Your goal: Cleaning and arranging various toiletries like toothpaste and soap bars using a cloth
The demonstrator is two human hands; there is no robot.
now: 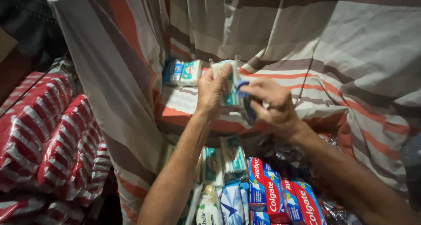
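Soap bars (pixel 230 87), a small stack in pale wrappers with teal patches, sit between both hands at the middle of the head view, raised in front of a striped cloth (pixel 351 45). From my remote seat I see the left hand (pixel 213 91) reaching up from below, forearm nearly upright, palm against the stack's left side and fingers curled closed over its top edge. The right hand (pixel 272 103) comes in from the lower right, forearm slanting across the frame, fingers bent and closed against the stack's right side, where a dark blue object (pixel 245 98) shows between thumb and fingers. I cannot tell what that object is.

Just left of the hands, another wrapped pack (pixel 182 72), blue at one end and teal-and-white at the other, lies on the cloth, apart from the held stack. The cloth itself is beige with brown and orange stripes and hangs over most of the upper frame. Below the hands, more soap bars in matching pale-and-teal wrappers (pixel 221 161) stand on end. Beside them on the right, red-and-blue toothpaste boxes (pixel 280 194) lie in a row, slanted. At the bottom centre are white and blue pouches (pixel 219 205). Along the left edge, red-and-white striped sacks (pixel 52 137) are piled.
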